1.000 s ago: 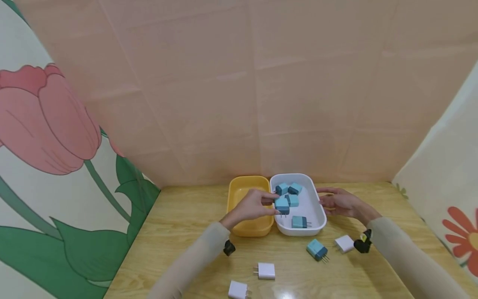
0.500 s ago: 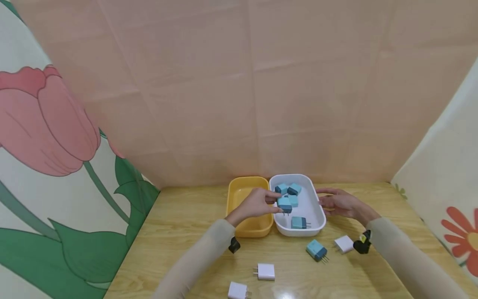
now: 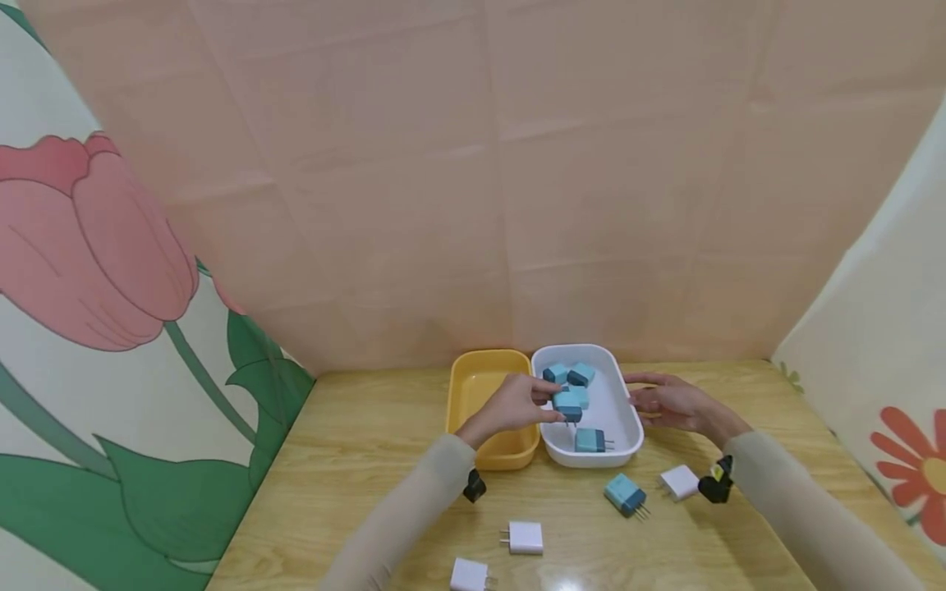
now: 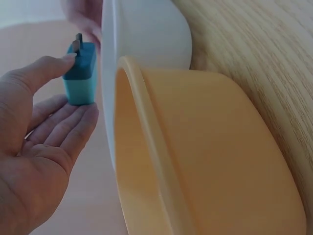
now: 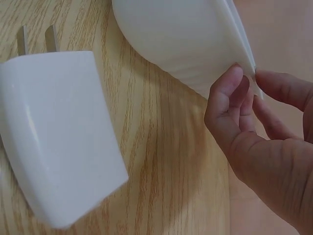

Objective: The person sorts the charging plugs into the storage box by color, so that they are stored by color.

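My left hand (image 3: pixel 512 402) pinches a two-tone teal charger plug (image 3: pixel 567 402) between thumb and fingers, over the white bin (image 3: pixel 591 461). In the left wrist view the held charger plug (image 4: pixel 79 81) has its metal prongs by the thumb tip. Inside the white bin lie several more teal charger plugs, one of them apart (image 3: pixel 589 441) near the front. My right hand (image 3: pixel 671 402) holds the bin's right rim with bent fingers; in the right wrist view fingertips touch the wall and rim of the white bin (image 5: pixel 171 34).
A yellow bin (image 3: pixel 491 461) stands against the white one's left side. On the wooden table in front lie a teal charger plug (image 3: pixel 624 493) and three white ones: one right (image 3: pixel 679 482), one centre (image 3: pixel 525 538), one at the bottom edge (image 3: pixel 469 574). A pink sheet (image 3: pixel 443 180) hangs behind.
My left hand has moved slightly to the right with the teal charger plug, further over the white bin. The right hand has stayed at the rim.
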`<action>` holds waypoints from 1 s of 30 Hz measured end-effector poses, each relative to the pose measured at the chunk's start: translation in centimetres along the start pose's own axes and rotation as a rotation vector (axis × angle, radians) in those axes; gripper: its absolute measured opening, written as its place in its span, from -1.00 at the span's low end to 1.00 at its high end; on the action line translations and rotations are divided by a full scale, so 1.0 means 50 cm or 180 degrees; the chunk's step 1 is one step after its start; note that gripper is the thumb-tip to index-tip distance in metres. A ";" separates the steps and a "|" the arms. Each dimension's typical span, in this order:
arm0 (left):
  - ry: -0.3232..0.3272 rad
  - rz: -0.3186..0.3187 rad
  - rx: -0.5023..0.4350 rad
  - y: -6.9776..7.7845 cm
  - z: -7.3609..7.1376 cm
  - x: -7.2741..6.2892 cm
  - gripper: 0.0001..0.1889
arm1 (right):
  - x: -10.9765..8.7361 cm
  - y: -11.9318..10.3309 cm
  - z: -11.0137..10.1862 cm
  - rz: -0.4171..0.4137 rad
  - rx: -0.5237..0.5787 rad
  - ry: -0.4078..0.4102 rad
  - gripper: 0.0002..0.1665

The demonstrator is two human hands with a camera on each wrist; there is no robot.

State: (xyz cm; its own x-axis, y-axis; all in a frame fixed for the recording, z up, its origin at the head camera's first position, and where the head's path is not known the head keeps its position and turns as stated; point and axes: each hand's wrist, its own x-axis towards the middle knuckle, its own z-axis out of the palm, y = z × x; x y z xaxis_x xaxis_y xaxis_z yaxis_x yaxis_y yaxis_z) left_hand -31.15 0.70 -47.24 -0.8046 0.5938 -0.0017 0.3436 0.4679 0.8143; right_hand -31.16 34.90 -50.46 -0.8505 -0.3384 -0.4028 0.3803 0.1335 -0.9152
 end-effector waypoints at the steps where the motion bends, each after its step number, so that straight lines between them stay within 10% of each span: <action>1: 0.0011 0.0000 0.0020 -0.001 0.000 0.001 -0.44 | 0.000 0.000 0.000 0.0000 -0.0002 0.0008 -0.20; 30: 0.0061 -0.0151 0.0395 -0.010 0.003 0.033 -0.47 | -0.001 0.000 -0.002 0.0025 0.0085 -0.0031 -0.24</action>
State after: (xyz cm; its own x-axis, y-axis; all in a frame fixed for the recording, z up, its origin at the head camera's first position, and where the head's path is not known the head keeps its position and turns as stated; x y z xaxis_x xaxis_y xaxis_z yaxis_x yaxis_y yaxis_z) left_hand -32.58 1.58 -47.73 -0.8301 0.5570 -0.0265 0.3611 0.5733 0.7355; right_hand -31.13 34.99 -50.43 -0.8438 -0.3465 -0.4097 0.3967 0.1112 -0.9112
